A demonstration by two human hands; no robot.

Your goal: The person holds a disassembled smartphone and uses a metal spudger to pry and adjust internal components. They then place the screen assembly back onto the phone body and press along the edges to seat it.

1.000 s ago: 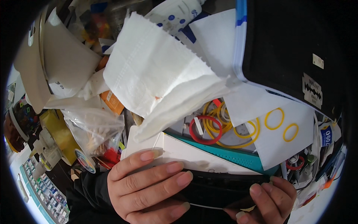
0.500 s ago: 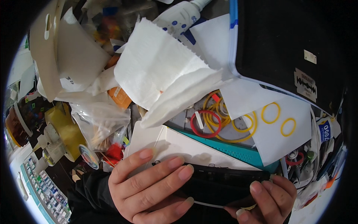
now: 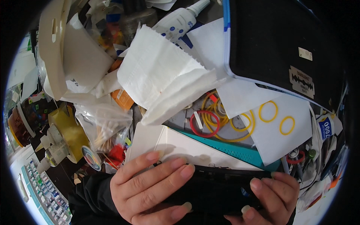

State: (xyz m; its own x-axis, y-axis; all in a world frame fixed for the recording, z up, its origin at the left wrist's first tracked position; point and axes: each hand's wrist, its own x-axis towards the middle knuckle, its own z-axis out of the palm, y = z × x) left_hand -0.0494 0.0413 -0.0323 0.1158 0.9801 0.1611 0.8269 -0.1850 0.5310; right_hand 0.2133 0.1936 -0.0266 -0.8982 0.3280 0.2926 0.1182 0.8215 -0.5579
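Observation:
My left hand [image 3: 150, 187] and my right hand [image 3: 268, 197] both grip a flat black oblong object [image 3: 221, 187] at the bottom of the view, fingers wrapped over its top edge. It sits over a white folded box [image 3: 168, 144] and a teal strip [image 3: 236, 152]. Just beyond lie a red rubber band [image 3: 204, 123] and several yellow rubber bands [image 3: 225, 120], some on a white sheet [image 3: 277, 131]. A crumpled white paper towel [image 3: 161, 78] lies above them.
A large black panel [image 3: 277, 48] with a razor blade [image 3: 302, 80] on it fills the upper right. At left stand a yellow tape roll [image 3: 71, 131], a plastic bag of cotton swabs [image 3: 103, 123], small white dropper bottles [image 3: 52, 150] and a beige container [image 3: 52, 48]. A white bottle [image 3: 180, 22] lies at top.
The view has shifted so the clutter sits slightly lower and rightward. My left fingers have spread a little further along the black object; both hands keep hold of it.

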